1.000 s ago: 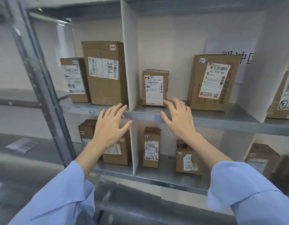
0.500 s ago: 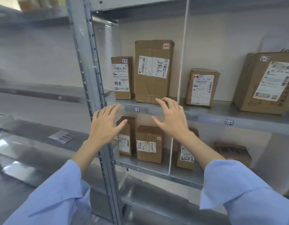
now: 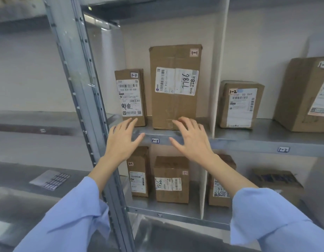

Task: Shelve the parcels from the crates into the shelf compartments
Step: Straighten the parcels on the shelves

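View swung left: left hand (image 3: 122,140) and right hand (image 3: 191,140) (both released, empty) now before 1-1 compartment (image 3: 157,134); judged: withdrawing for next parcel.

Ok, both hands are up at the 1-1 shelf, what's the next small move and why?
Probably pull both back to fetch another parcel: left hand and right hand are open and empty, and the tall parcel already stands upright on the shelf.
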The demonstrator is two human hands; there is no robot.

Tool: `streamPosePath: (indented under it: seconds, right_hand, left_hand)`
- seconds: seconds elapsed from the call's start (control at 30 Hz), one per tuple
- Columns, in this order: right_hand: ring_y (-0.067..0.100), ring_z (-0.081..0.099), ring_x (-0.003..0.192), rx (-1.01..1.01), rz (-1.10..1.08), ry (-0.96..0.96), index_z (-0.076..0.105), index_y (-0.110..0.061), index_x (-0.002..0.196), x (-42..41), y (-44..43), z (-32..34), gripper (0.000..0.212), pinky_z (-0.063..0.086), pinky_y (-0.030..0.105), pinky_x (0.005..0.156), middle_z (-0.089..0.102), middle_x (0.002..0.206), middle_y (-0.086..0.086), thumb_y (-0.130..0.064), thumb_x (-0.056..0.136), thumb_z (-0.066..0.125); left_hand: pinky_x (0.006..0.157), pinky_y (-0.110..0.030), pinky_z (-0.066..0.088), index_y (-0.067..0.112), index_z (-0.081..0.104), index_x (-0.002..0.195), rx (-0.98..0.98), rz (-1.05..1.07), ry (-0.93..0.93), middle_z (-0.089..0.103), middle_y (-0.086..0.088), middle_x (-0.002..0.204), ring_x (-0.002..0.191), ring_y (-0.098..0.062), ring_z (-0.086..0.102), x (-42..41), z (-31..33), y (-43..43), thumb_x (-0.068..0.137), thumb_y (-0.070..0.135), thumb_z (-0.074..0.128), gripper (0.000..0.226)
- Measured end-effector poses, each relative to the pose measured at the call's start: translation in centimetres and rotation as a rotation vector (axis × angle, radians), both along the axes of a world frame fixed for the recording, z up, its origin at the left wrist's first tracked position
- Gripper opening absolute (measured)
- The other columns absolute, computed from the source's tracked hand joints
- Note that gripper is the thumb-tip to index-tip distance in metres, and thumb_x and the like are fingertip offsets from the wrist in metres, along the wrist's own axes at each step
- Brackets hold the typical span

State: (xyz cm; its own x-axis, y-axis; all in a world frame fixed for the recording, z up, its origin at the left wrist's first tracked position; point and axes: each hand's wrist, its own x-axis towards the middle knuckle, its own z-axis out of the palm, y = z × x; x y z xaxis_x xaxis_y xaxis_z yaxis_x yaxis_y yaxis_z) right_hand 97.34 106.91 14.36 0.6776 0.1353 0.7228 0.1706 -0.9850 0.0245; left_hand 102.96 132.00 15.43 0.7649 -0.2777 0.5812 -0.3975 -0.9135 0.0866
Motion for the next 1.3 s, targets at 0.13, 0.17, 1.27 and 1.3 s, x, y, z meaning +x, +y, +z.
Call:
streamPosePath:
  seconds: [0.13,0.17,1.27,1.3]
  right_hand:
    - [0.027,0.052,0.118,0.018,-0.038,-0.034,0.054,-0.020,0.134,1.2,0.0,-0.1,0.056,0.045,0.044,0.091,0.055,0.133,0.006,-0.054,0.091,0.041]
    - [0.027,0.051,0.119,0.021,-0.048,-0.036,0.054,-0.019,0.134,1.3,0.0,-0.2,0.057,0.045,0.044,0.091,0.055,0.134,0.006,-0.053,0.091,0.040]
    - [0.029,0.051,0.109,0.007,-0.204,0.217,0.058,-0.016,0.123,0.3,3.7,-15.1,0.054,0.047,0.040,0.080,0.056,0.125,0.007,-0.026,0.073,0.074]
    - [0.029,0.051,0.111,0.024,-0.215,0.241,0.058,-0.017,0.124,0.8,3.5,-15.5,0.056,0.048,0.040,0.080,0.056,0.126,0.007,-0.027,0.071,0.074]
  left_hand:
    - [0.116,-0.044,0.022,0.022,0.038,0.149,0.020,-0.045,-0.020,0.039,-0.002,0.153,0.141,-0.022,0.034,2.4,-0.4,0.3,0.090,0.066,0.022,0.076]
    - [0.115,-0.044,0.022,0.022,0.039,0.148,0.022,-0.056,-0.027,0.040,-0.003,0.153,0.140,-0.023,0.035,2.6,-0.6,0.4,0.090,0.066,0.022,0.075]
    - [0.095,-0.042,0.042,0.013,0.048,0.135,-0.031,-0.320,0.112,0.050,-0.010,0.132,0.119,-0.031,0.048,5.2,-14.7,3.6,0.086,0.046,0.051,0.059]
    - [0.095,-0.044,0.044,0.013,0.048,0.136,-0.037,-0.314,0.132,0.048,-0.010,0.135,0.120,-0.032,0.047,5.7,-15.0,3.5,0.085,0.044,0.056,0.061]
